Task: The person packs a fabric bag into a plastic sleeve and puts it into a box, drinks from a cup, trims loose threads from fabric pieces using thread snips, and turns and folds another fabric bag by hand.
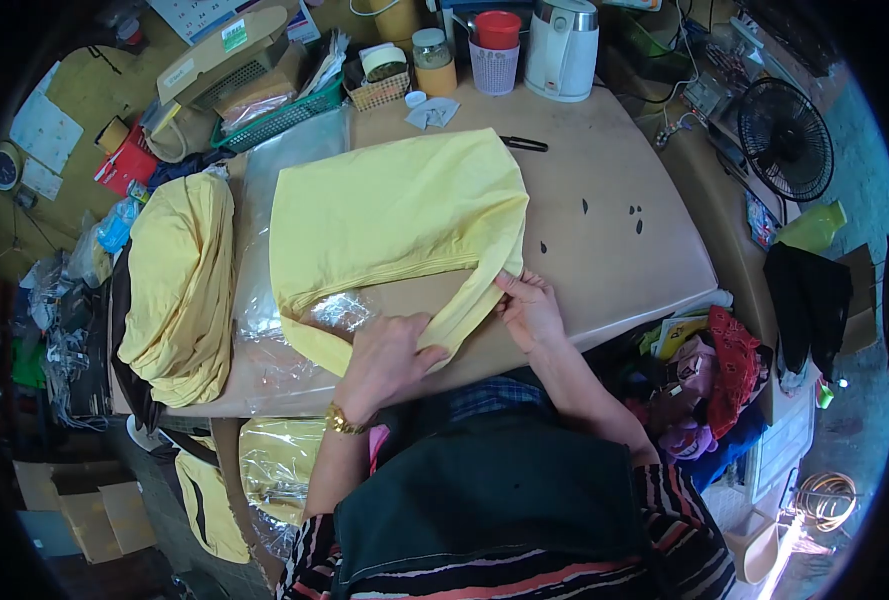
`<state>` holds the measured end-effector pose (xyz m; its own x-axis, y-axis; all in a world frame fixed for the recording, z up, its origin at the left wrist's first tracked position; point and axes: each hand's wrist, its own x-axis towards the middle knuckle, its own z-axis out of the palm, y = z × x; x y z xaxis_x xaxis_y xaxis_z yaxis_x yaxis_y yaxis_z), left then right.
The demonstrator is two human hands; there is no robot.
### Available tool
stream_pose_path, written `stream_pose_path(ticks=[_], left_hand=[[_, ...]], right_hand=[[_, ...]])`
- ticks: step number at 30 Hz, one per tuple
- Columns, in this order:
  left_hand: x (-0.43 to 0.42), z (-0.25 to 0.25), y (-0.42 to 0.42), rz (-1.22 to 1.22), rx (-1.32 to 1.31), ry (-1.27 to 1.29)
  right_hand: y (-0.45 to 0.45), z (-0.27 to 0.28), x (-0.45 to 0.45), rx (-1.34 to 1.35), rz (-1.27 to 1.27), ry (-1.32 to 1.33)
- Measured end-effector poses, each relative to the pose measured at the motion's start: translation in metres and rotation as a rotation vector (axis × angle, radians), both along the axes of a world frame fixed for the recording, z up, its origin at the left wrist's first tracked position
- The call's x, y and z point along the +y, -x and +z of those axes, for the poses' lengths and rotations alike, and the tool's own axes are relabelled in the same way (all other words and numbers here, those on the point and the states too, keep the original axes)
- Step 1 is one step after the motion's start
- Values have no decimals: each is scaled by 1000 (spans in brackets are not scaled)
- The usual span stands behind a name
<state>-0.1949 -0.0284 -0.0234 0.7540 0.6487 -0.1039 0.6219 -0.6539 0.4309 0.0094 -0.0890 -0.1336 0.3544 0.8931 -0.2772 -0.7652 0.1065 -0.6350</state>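
Observation:
A yellow cloth bag (394, 210) lies flat on the table, its wide strap looping toward me. My left hand (389, 358), with a gold watch at the wrist, is closed on the strap near the table's front edge. Farther right, my right hand (531, 308) pinches the strap's edge between thumb and fingers, close to where it joins the bag body. Clear plastic sheeting (264, 310) is partly under the bag's left side. A heap of folded yellow cloth (179, 290) sits left of it.
Behind the bag are a black snips-like tool (524, 144), a white kettle (561, 50), a purple basket (494, 68), a jar (432, 62) and a green basket (282, 118). A fan (786, 138) stands right. Clothes and plush items (699, 380) are piled beside my right arm.

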Motion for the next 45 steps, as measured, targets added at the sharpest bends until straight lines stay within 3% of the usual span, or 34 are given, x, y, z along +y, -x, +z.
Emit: stream_pose_path(ticks=[3, 5, 7, 8, 10, 12, 17, 21, 23, 24, 27, 31, 37, 39, 43, 45], left_hand=[[0, 9, 9, -55, 60, 14], [-4, 15, -11, 134, -263, 72], [6, -4, -37, 154, -322, -48], [10, -12, -44, 165, -377, -165], [15, -14, -51, 159, -390, -159], [16, -12, -56, 141, -396, -144], [18, -25, -61, 134, -483, -27], [26, -24, -54, 176, -542, -118], [37, 2, -40, 319, -495, 175], [31, 6, -40, 321, -491, 179], [10, 4, -43, 102, -434, -178], [16, -10, -56, 96, -369, -162], [19, -14, -63, 209, -501, -7], [22, -13, -62, 205, -518, 45], [14, 2, -49, 198, -561, 33], [5, 3, -34, 95, -448, -161]], right_hand=[[10, 2, 6, -164, -82, 48], [17, 3, 5, -268, -47, 55], [25, 7, 3, -376, -11, 57], [30, 11, 0, -342, 13, 56], [30, 27, -5, -315, 32, 48], [25, 44, -15, 114, 169, 104], [15, 25, -12, 69, 24, 64], [16, 8, -14, 104, -68, 12], [6, 16, -9, 73, -107, 49], [5, 19, -10, 46, -148, 93], [19, 29, -6, -65, -154, 143], [30, 24, -5, -156, -115, 93], [22, 24, -9, -84, -68, -33], [26, 34, -10, 103, 33, 34], [24, 44, -6, 33, 157, 65], [11, 31, 5, -9, 105, 30]])
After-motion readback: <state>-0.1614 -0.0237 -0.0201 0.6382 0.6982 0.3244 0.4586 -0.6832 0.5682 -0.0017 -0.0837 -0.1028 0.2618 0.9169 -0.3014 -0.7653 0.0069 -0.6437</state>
